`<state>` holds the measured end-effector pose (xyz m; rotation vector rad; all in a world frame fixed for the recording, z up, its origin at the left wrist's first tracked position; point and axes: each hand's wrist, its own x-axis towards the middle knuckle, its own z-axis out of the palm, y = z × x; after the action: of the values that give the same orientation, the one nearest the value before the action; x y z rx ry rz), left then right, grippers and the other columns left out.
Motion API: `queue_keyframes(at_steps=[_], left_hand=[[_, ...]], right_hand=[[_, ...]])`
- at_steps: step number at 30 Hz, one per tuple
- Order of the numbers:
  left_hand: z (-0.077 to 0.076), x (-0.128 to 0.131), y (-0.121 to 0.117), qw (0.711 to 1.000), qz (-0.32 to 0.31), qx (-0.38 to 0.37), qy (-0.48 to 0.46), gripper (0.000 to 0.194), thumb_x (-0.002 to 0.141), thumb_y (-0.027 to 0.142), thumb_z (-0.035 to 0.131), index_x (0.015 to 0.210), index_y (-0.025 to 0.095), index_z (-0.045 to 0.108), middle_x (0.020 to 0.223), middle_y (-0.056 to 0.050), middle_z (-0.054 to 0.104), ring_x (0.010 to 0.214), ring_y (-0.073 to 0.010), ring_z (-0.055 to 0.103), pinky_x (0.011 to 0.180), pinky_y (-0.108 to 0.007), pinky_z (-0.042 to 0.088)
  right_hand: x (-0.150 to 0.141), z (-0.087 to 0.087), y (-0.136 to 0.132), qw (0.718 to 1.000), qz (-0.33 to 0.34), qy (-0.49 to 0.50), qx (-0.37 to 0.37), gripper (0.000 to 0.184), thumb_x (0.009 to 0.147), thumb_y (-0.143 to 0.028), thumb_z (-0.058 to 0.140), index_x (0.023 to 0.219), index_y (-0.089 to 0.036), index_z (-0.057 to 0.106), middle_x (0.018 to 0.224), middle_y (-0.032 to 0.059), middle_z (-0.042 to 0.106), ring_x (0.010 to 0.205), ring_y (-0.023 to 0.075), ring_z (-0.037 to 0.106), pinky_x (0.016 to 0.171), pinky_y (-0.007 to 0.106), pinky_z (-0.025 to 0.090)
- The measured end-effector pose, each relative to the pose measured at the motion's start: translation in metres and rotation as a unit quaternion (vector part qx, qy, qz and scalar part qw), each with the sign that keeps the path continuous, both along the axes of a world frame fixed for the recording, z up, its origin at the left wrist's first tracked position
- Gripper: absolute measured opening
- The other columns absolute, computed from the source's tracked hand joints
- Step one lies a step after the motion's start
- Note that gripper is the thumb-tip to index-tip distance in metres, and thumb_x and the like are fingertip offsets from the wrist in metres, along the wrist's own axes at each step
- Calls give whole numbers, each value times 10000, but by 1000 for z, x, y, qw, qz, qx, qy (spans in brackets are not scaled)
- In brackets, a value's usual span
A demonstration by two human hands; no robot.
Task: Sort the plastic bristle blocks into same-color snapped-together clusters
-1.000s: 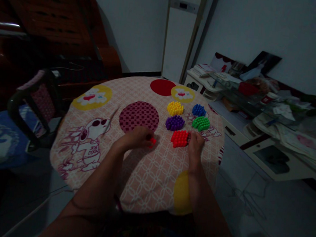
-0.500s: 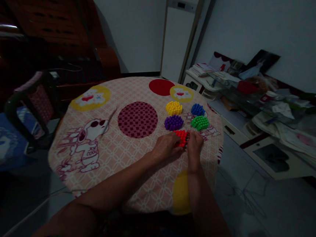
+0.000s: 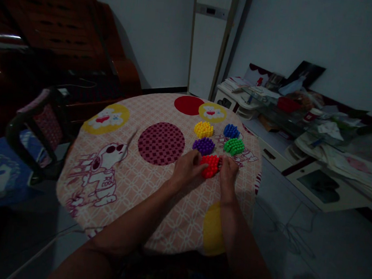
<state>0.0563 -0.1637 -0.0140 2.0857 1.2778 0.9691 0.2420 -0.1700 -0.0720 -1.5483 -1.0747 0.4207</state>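
Since one second ago, your left hand (image 3: 183, 172) has come rightward to the red beads (image 3: 210, 167).
Its thumb and fingers are half bent at the beads' left edge; your right hand (image 3: 228, 171) is curled at the right edge. Whether either one pinches something, I cannot tell: fingertips are hidden and dim. These beads are between your hands, nearer you than the purple beads (image 3: 204, 146).

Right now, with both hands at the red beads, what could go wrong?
The red beads sit between the left hand and the right hand, so an uneven push might tip them.
The purple beads lie just beyond the left fingers and could get knocked.
The dim light may make small slips hard to notice.
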Motion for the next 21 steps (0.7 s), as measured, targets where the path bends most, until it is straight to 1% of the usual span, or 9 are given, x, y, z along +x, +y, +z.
queue_keyframes(at_steps=[2,4,6,9,11,14,18,20,21], left_hand=[[-1,-16,12,998,37,-1,-50,177,856,340,618,786,196,544,707,23,578,653,-131,530,638,-256,385],[-6,-31,23,995,69,-7,-77,183,858,337,591,756,193,540,672,27,554,626,-126,507,618,-253,369],[-14,-43,31,991,90,-27,-92,187,857,342,570,746,191,557,664,21,562,628,-132,517,612,-254,371],[-28,-54,40,985,115,-62,-112,194,853,354,548,763,190,597,705,-4,627,674,-155,578,633,-262,408],[-34,-57,44,981,127,-77,-122,182,833,354,555,780,192,617,740,-19,663,703,-171,613,651,-271,436],[-39,-59,48,980,127,-85,-125,177,808,355,562,808,198,643,762,-29,692,724,-189,641,673,-286,467],[-39,-57,48,982,128,-78,-117,173,789,329,576,840,192,668,801,-44,720,750,-202,664,722,-311,496],[-37,-54,43,983,123,-71,-119,189,805,313,571,894,186,679,848,-55,732,780,-201,675,752,-320,509],[-35,-51,38,984,120,-63,-119,208,819,318,574,936,184,682,876,-61,734,792,-199,676,762,-323,516]], right_hand=[[-3,1,0,999,-31,13,4,355,915,-453,449,760,-190,630,698,-3,610,658,158,498,636,278,393],[-5,3,0,999,-40,14,5,346,907,-447,460,726,-194,612,656,-18,578,636,150,473,623,278,373],[-8,4,-1,999,-40,18,8,343,906,-439,456,709,-196,598,635,-26,558,624,146,456,612,278,357],[-10,5,-3,999,-33,31,16,350,910,-443,450,707,-197,591,635,-25,555,622,145,454,604,278,350],[-10,5,-4,999,-28,36,20,369,919,-459,443,710,-195,593,639,-24,559,613,143,453,600,279,349],[-12,3,-4,999,-32,28,13,385,923,-476,448,703,-195,592,631,-26,560,599,141,451,594,280,345],[-13,-1,-4,999,-43,30,5,391,906,-495,461,708,-192,610,649,-7,605,619,153,499,606,279,369],[-6,0,-2,997,-68,45,11,406,896,-518,466,761,-183,650,715,26,666,663,172,555,632,286,402],[1,2,0,994,-93,48,20,417,893,-531,467,789,-179,665,749,42,688,689,183,577,646,291,417]])
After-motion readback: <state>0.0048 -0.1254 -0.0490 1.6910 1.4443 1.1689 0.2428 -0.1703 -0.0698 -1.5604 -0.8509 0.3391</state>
